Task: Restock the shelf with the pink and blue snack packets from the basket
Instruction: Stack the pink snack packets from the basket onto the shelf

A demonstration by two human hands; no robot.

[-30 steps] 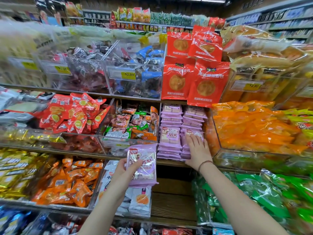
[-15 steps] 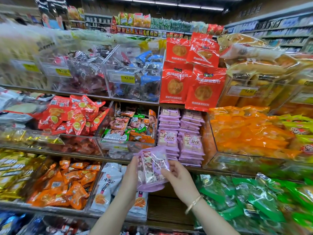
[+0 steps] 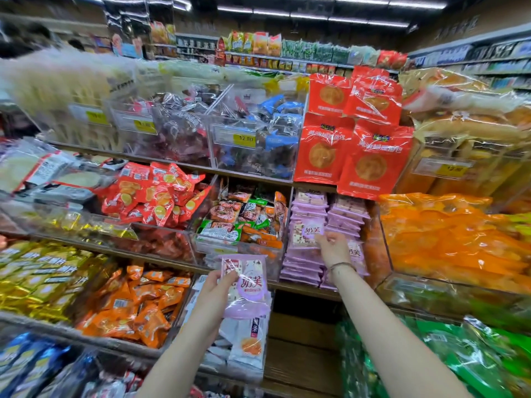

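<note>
Person stocking pink snack packets at a shop shelf.
The left hand grips 1 pink packet just below the middle shelf. The right hand pinches a second pink packet, upright against 2 pink stacks on that shelf.

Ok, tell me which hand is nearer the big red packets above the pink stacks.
Right. The right hand pinches a pink packet at the stacks just below the red packets; the left hand holds a pink bundle lower down and further left.
</note>
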